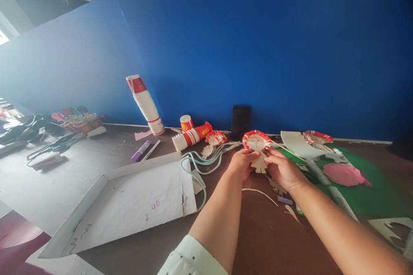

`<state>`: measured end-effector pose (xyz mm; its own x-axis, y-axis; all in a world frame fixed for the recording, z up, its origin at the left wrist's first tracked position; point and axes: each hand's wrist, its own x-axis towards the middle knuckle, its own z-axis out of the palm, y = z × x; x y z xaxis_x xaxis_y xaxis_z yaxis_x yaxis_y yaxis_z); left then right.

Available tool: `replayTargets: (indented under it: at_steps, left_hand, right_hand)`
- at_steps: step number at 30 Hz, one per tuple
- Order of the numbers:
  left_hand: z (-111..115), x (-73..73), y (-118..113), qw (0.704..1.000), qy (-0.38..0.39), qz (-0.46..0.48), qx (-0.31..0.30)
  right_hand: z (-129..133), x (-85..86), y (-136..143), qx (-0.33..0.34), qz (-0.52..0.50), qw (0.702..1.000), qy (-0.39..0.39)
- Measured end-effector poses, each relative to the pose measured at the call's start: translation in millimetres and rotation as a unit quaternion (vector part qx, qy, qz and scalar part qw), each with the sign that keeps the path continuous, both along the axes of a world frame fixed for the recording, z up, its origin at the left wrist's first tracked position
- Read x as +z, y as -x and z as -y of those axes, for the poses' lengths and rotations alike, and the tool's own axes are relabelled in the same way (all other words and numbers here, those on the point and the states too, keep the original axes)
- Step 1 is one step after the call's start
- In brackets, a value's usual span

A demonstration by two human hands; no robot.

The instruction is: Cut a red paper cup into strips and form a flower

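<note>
Red-trimmed already, seemingly left plain below the closed fingers (pixel 275 157), the doll (pixel 257 143) is pinched by left hand (pixel 241 162) and right hand (pixel 284 169).

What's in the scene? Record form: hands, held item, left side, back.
left hand: fingers on paper doll
right hand: fingers on same doll, opposite side
held: paper doll, red-and-white ring around head
left side: white tray with purple writing; tall, leaning cup stack
back: black phone, upright before blue wall
</note>
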<state>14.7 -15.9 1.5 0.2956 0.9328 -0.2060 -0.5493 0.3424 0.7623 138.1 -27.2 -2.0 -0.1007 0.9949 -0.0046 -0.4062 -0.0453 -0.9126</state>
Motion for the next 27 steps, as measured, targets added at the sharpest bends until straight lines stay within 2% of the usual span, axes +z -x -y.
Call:
replayTargets:
  at_steps: [6,12,17,22,24,27]
  left_hand:
    - [-2,-6.9,-11,0.995,-0.007,-0.052,0.083]
    - [-9,-13.4,-15,0.986,0.017,-0.116,0.12]
    - [-13,-10.6,-5,0.98,0.017,-0.121,0.156]
    - [-18,4.3,8,0.965,-0.006,-0.144,0.22]
    - [-21,17.1,15,0.959,-0.014,-0.156,0.235]
    - [-27,45.6,36,0.954,-0.019,-0.193,0.23]
  right_hand:
    - [3,3.1,3,-0.002,-0.011,1.0,-0.005]
    - [5,5.2,4,0.011,-0.001,1.0,-0.019]
    - [0,0.7,0,-0.015,-0.012,0.999,0.029]
    - [-4,-4.8,-5,-0.042,-0.022,0.998,0.052]
    - [-4,-5.7,-6,-0.039,-0.023,0.998,0.047]
    - [-2,-5.4,-7,-0.027,-0.014,0.999,0.034]
